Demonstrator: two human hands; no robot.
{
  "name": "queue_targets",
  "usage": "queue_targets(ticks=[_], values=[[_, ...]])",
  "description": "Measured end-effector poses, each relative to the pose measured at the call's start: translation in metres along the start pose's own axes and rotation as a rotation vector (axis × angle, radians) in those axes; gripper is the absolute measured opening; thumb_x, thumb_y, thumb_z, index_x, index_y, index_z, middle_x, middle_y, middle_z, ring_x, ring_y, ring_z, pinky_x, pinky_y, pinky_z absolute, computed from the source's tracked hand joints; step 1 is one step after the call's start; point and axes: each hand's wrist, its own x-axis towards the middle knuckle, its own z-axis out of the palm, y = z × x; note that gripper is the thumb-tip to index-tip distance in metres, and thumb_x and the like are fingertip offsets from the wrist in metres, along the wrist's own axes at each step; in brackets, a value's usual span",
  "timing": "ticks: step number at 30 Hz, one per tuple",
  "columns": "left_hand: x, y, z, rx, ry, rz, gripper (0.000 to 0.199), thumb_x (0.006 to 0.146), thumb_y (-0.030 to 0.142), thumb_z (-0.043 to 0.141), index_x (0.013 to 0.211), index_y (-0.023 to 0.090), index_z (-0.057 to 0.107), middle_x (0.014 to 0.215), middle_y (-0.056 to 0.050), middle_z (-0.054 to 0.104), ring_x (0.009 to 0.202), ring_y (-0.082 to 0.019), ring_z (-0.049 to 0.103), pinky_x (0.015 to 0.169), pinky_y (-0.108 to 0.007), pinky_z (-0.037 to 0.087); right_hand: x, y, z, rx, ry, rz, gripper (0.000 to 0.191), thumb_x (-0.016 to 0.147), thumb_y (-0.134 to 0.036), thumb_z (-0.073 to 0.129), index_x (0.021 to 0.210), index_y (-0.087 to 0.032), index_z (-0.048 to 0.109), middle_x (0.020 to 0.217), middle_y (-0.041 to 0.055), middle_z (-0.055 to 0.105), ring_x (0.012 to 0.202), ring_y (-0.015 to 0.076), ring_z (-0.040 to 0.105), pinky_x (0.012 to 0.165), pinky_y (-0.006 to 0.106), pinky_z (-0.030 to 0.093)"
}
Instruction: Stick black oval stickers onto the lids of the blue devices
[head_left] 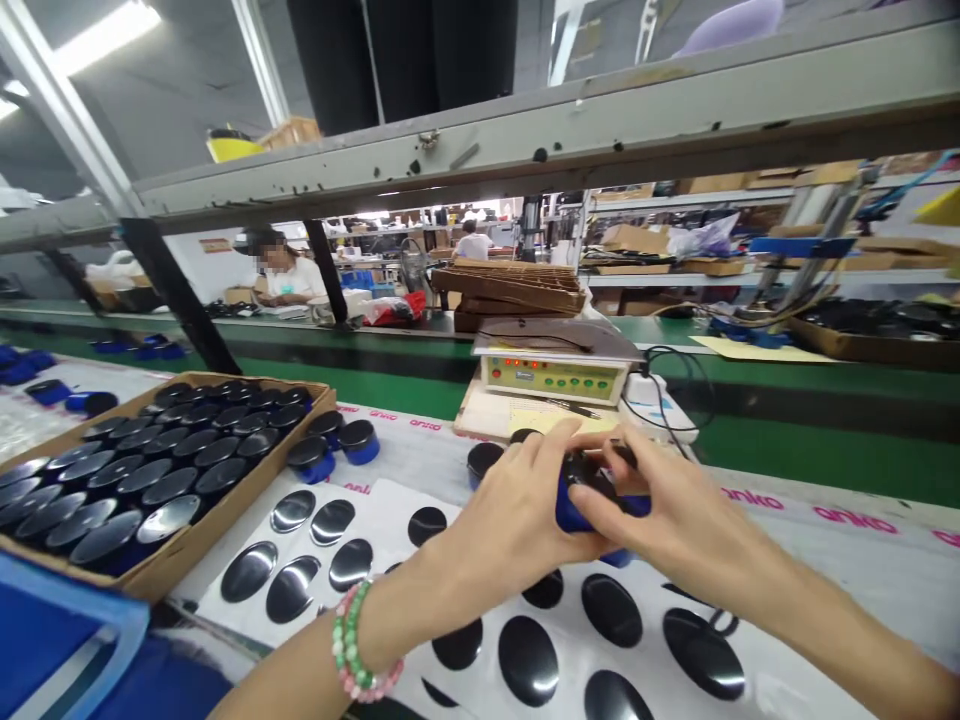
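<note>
A blue part with a black top (574,505) is between my two hands, right of the middle of the view. My left hand (525,490), its wrist ringed by a beaded bracelet, is closed round the part's left side. My right hand (660,490) holds it from the right, thumb laid across the black top. Beneath the hands lie white sheets with round black glossy discs (528,660). Another black-topped blue part (484,462) stands just left of my left hand.
A cardboard tray (161,565) of black-topped round parts lies left, with loose ones (358,441) beside it. A box with lit indicators (555,372) stands behind my hands. A shelf beam (480,130) crosses above. A person (289,275) sits beyond the green belt (405,375).
</note>
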Motion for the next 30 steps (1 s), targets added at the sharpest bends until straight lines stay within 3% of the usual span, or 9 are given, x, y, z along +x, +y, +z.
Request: queue_targets(ticks=[2,4,6,10,13,17,22,26,30], values=[[-0.014,-0.014,-0.008,0.149,0.031,-0.047,0.078,0.068,0.028,0.073,0.135,0.030,0.033,0.121,-0.002,0.055,0.110,-0.020,0.056,0.092,-0.031,0.048,-0.002,-0.002,0.003,-0.059,-0.052,-0.058,0.035,0.088,-0.046,0.049,0.115,-0.025,0.043,0.079,-0.0004,0.057,0.068,0.0180,0.059,0.060,0.029,0.046],[-0.031,-0.038,-0.025,0.248,0.098,-0.165,0.064,0.072,0.031,0.069,0.129,0.028,0.041,0.121,-0.002,0.056,0.110,-0.019,0.056,0.094,-0.030,0.046,-0.005,0.006,0.002,-0.142,-0.119,-0.049,0.044,0.089,-0.051,0.046,0.123,-0.025,0.037,0.085,0.0017,0.057,0.070,0.0194,0.060,0.061,0.030,0.047],[-0.050,-0.072,-0.047,0.319,0.209,-0.316,0.050,0.077,0.039,0.063,0.121,0.022,0.048,0.117,-0.007,0.058,0.108,-0.024,0.057,0.095,-0.037,0.045,-0.009,0.024,0.001,-0.245,-0.189,0.013,0.044,0.090,-0.052,0.044,0.123,-0.025,0.036,0.085,0.0023,0.056,0.066,0.0193,0.059,0.057,0.030,0.045],[-0.090,-0.151,-0.083,0.490,0.331,-0.560,0.055,0.071,0.042,0.065,0.116,0.012,0.053,0.107,-0.016,0.061,0.105,-0.037,0.054,0.091,-0.055,0.042,-0.018,0.065,0.007,-0.416,-0.251,-0.020,0.022,0.091,-0.043,0.046,0.089,-0.022,0.044,0.085,0.0050,0.055,0.075,0.0227,0.057,0.063,0.033,0.044],[-0.108,-0.185,-0.091,0.590,0.378,-0.605,0.050,0.076,0.040,0.060,0.116,0.012,0.055,0.123,-0.021,0.053,0.120,-0.046,0.038,0.096,-0.066,0.029,-0.022,0.078,0.017,-0.459,-0.269,-0.071,0.024,0.089,-0.039,0.052,0.077,-0.022,0.040,0.085,0.0049,0.056,0.081,0.0238,0.056,0.073,0.038,0.043],[-0.098,-0.179,-0.075,0.610,0.367,-0.494,0.053,0.085,0.039,0.050,0.128,0.010,0.046,0.144,-0.026,0.025,0.132,-0.049,0.018,0.098,-0.073,0.016,-0.020,0.076,0.025,-0.490,-0.276,-0.103,0.025,0.086,-0.036,0.058,0.076,-0.022,0.041,0.083,0.0016,0.056,0.078,0.0205,0.054,0.078,0.037,0.042],[-0.040,-0.142,-0.023,0.400,0.019,-0.163,0.040,0.088,0.042,0.052,0.125,0.026,0.051,0.141,-0.011,0.040,0.130,-0.029,0.037,0.105,-0.046,0.036,0.007,0.082,0.029,-0.590,-0.204,-0.061,0.018,0.088,-0.033,0.058,0.082,-0.017,0.051,0.089,0.0039,0.058,0.084,0.0200,0.054,0.078,0.037,0.043],[0.011,-0.129,0.011,0.281,-0.118,-0.086,0.036,0.094,0.035,0.048,0.125,0.018,0.050,0.125,-0.010,0.054,0.116,-0.025,0.052,0.098,-0.048,0.043,0.027,0.089,0.033,-0.649,-0.188,0.005,0.023,0.090,-0.037,0.057,0.094,-0.015,0.059,0.090,0.0023,0.060,0.080,0.0161,0.059,0.074,0.036,0.048],[0.043,-0.128,0.026,0.200,-0.249,-0.042,0.039,0.091,0.035,0.054,0.126,0.018,0.049,0.127,-0.010,0.053,0.112,-0.025,0.055,0.094,-0.049,0.046,0.024,0.072,0.034,-0.639,-0.174,-0.066,0.022,0.088,-0.034,0.059,0.097,-0.015,0.060,0.108,0.0061,0.059,0.099,0.0213,0.056,0.087,0.042,0.044]])
